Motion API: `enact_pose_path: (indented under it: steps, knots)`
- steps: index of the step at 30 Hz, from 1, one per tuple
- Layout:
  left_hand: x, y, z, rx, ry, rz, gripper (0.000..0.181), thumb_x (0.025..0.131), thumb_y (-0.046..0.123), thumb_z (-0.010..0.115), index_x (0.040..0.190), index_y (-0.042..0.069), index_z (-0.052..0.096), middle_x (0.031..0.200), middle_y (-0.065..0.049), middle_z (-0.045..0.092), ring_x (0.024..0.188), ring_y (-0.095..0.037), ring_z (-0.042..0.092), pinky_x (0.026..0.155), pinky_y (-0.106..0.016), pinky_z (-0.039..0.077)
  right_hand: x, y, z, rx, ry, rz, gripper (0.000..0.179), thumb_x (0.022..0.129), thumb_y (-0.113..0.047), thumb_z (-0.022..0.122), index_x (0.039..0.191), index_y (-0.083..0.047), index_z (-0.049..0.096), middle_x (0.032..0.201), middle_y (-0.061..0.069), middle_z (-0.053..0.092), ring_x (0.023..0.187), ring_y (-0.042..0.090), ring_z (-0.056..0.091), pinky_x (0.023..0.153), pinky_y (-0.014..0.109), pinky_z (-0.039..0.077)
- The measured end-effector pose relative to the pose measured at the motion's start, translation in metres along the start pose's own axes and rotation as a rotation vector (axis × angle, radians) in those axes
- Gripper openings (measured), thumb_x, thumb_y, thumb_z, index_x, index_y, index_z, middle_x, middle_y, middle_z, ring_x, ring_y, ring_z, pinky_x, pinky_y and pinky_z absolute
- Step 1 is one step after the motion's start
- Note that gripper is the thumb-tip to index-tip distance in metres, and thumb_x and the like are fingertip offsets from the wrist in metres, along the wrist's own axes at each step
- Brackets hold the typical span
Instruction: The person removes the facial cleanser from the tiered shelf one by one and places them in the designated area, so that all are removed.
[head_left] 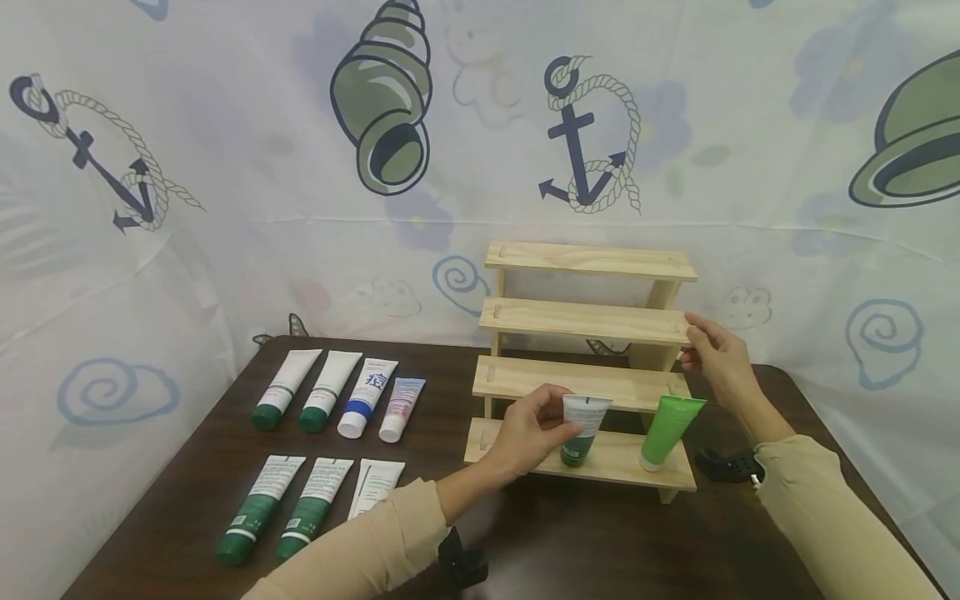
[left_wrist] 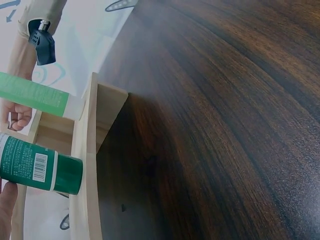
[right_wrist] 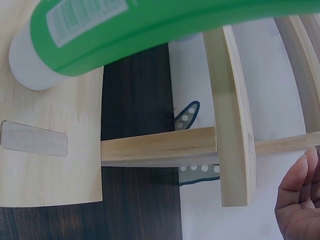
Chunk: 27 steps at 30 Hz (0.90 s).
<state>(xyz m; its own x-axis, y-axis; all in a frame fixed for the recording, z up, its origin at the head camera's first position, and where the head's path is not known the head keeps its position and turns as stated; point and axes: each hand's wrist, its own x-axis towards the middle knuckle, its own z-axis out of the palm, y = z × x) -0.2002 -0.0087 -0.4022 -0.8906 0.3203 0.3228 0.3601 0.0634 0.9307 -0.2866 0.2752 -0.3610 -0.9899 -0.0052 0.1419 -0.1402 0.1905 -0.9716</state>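
My left hand grips a small tube by its side, thumb in front. The tube has a pale upper part and a dark green lower part, and stands cap down at the lowest step of a wooden tiered rack. Its dark green cap end meets the board in the left wrist view. To its right a bright green tube with a white cap stands on the same step, leaning slightly. My right hand holds the right end of the second board from the top, fingertips at its edge.
On the dark table, left of the rack, several tubes lie in two rows. White tubes with green caps are at the back left; green-and-white tubes lie in front. My left sleeve partly covers a white tube. A patterned cloth hangs behind.
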Motion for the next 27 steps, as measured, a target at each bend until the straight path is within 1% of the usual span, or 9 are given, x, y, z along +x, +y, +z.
enact_pose_path:
  steps: [5, 12, 16, 20, 23, 27]
  knots:
    - [-0.003, 0.0, -0.003, 0.016, 0.018, 0.017, 0.03, 0.082, 0.003, 0.07, 0.109, -0.001, 0.057, 0.104, -0.02, 0.066, 0.098, -0.03, 0.065, 0.086, -0.025, 0.052, 0.0, 0.001, 0.0, -0.044, -0.003, -0.018, 0.054, 0.102, -0.022, 0.038, 0.144, 0.008, 0.023, 0.076, -0.016, 0.057, 0.066, -0.001, 0.056, 0.06, 0.013, 0.051]
    - [-0.008, 0.007, -0.011, 0.027, 0.031, 0.015, 0.029, 0.083, 0.004, 0.07, 0.109, 0.0, 0.057, 0.103, -0.018, 0.067, 0.096, -0.028, 0.066, 0.083, -0.023, 0.053, 0.0, 0.0, 0.0, -0.038, -0.004, -0.012, 0.055, 0.102, -0.023, 0.039, 0.144, 0.008, 0.023, 0.076, -0.015, 0.057, 0.067, -0.001, 0.056, 0.061, 0.013, 0.051]
    - [-0.012, 0.014, -0.018, 0.034, 0.041, -0.011, 0.028, 0.083, 0.006, 0.07, 0.109, 0.002, 0.058, 0.104, -0.015, 0.067, 0.095, -0.026, 0.066, 0.082, -0.022, 0.052, 0.0, 0.0, 0.0, -0.062, 0.0, -0.003, 0.055, 0.102, -0.024, 0.038, 0.145, 0.007, 0.024, 0.077, -0.015, 0.056, 0.067, -0.001, 0.056, 0.062, 0.013, 0.051]
    - [-0.017, 0.02, -0.028, 0.064, 0.059, -0.054, 0.027, 0.085, 0.009, 0.069, 0.109, 0.005, 0.059, 0.104, -0.012, 0.068, 0.094, -0.022, 0.066, 0.079, -0.023, 0.052, 0.0, 0.001, 0.0, -0.101, 0.004, -0.009, 0.055, 0.102, -0.025, 0.037, 0.145, 0.006, 0.024, 0.077, -0.015, 0.056, 0.068, -0.001, 0.056, 0.063, 0.014, 0.051]
    - [-0.022, 0.023, -0.037, 0.079, 0.075, -0.084, 0.026, 0.086, 0.011, 0.068, 0.11, 0.006, 0.059, 0.104, -0.012, 0.067, 0.093, -0.021, 0.066, 0.078, -0.026, 0.053, 0.0, 0.001, 0.0, -0.112, 0.008, -0.011, 0.055, 0.102, -0.026, 0.036, 0.145, 0.006, 0.025, 0.078, -0.013, 0.057, 0.068, -0.001, 0.056, 0.063, 0.014, 0.052]
    - [-0.028, 0.025, -0.052, 0.061, 0.107, -0.121, 0.027, 0.086, 0.009, 0.068, 0.111, 0.005, 0.059, 0.103, -0.012, 0.066, 0.091, -0.019, 0.063, 0.079, -0.028, 0.051, 0.0, 0.002, 0.0, -0.123, 0.009, -0.004, 0.055, 0.102, -0.027, 0.036, 0.145, 0.005, 0.025, 0.08, -0.012, 0.057, 0.069, -0.001, 0.056, 0.064, 0.014, 0.052]
